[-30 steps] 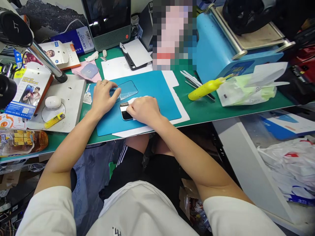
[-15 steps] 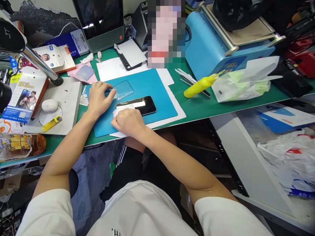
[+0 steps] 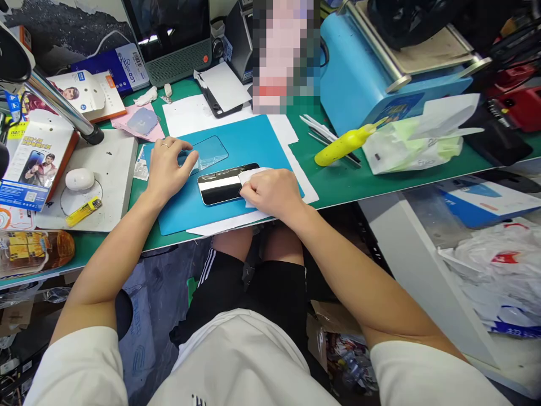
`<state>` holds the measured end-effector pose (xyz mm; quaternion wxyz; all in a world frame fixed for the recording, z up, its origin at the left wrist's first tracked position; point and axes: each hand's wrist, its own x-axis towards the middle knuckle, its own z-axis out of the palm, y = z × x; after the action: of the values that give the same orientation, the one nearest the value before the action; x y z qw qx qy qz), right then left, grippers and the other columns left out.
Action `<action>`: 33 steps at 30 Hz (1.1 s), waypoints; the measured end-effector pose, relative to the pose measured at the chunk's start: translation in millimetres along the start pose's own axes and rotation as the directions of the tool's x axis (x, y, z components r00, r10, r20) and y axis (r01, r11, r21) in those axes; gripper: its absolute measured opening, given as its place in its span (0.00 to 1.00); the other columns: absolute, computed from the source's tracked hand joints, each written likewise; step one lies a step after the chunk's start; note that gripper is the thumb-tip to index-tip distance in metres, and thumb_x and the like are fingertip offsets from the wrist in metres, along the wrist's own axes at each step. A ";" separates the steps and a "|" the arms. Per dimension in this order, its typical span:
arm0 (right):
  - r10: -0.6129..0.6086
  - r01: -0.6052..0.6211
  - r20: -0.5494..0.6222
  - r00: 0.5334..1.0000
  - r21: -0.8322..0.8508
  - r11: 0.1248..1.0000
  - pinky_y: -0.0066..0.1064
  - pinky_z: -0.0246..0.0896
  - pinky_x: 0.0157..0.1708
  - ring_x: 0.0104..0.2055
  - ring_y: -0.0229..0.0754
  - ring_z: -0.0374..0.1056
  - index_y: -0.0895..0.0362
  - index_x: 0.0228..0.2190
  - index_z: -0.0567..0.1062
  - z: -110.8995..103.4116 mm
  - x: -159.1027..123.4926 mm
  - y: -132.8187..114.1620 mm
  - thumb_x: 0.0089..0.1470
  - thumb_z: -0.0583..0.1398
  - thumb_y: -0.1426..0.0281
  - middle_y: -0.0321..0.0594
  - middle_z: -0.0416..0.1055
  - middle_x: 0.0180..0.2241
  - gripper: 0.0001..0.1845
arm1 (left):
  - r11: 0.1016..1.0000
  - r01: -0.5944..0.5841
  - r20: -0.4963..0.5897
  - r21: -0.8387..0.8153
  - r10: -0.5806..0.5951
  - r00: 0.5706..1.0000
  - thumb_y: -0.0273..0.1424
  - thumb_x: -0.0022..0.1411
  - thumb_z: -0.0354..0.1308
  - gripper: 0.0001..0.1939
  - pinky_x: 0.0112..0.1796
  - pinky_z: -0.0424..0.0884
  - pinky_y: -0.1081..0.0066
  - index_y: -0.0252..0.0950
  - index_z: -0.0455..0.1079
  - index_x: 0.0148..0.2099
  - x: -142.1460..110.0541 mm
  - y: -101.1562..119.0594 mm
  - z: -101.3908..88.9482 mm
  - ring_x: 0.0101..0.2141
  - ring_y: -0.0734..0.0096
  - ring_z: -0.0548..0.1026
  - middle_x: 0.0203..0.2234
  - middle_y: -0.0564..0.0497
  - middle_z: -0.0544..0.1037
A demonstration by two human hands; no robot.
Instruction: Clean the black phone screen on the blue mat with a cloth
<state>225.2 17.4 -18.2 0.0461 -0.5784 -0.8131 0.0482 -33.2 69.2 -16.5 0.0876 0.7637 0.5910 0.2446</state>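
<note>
A black phone [image 3: 220,185] lies screen up on a blue mat [image 3: 257,141] on the green bench. My right hand [image 3: 270,192] is closed on a white wipe [image 3: 253,173] and presses it on the phone's right end. My left hand [image 3: 169,163] lies with its fingers spread, resting on a clear screen protector [image 3: 211,149] just behind the phone's left end. A ring shows on one left finger.
A yellow-handled tool [image 3: 344,145] and a plastic bag [image 3: 409,148] lie right of the mat, before a blue roller machine [image 3: 372,73]. On the left are a white block [image 3: 114,180] with a lighter [image 3: 82,211], a lamp arm [image 3: 59,101] and product boxes. White paper [image 3: 190,113] lies behind the mat.
My right hand slid the wipe from the phone's left end across to its right end. The left hand stayed on the screen protector.
</note>
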 end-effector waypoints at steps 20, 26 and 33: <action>-0.267 0.262 0.107 0.958 0.057 0.963 0.39 0.47 0.32 0.42 0.55 0.78 0.64 0.44 0.87 -7.1 24.2 -85.0 0.73 0.51 0.64 0.56 0.85 0.41 0.26 | 0.987 -0.130 0.208 0.095 0.108 0.972 0.43 0.71 0.60 0.34 0.65 0.69 0.46 0.37 0.64 0.74 -10.6 0.1 -15.2 0.66 0.39 0.72 0.65 0.37 0.78; -0.466 0.452 0.149 0.872 0.121 0.884 0.38 0.46 0.34 0.41 0.48 0.75 0.61 0.34 0.84 -14.1 13.2 -61.7 0.72 0.54 0.68 0.49 0.84 0.39 0.22 | 0.988 -0.080 0.186 0.130 0.054 0.981 0.42 0.70 0.63 0.34 0.63 0.71 0.45 0.37 0.67 0.73 -12.6 -1.2 -16.5 0.65 0.38 0.73 0.62 0.36 0.79; -0.280 0.306 -0.130 0.951 0.294 0.905 0.37 0.51 0.33 0.29 0.43 0.62 0.52 0.19 0.61 -20.3 30.9 19.8 0.67 0.54 0.64 0.39 0.68 0.24 0.24 | 0.997 -0.049 0.208 0.055 0.037 0.978 0.39 0.70 0.63 0.33 0.65 0.69 0.43 0.37 0.66 0.73 -9.4 -3.7 -12.4 0.66 0.39 0.70 0.64 0.36 0.77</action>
<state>236.2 53.5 0.0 0.1776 -0.4367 -0.8702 0.1436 -43.9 59.5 -9.9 0.1203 0.7998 0.5692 0.1480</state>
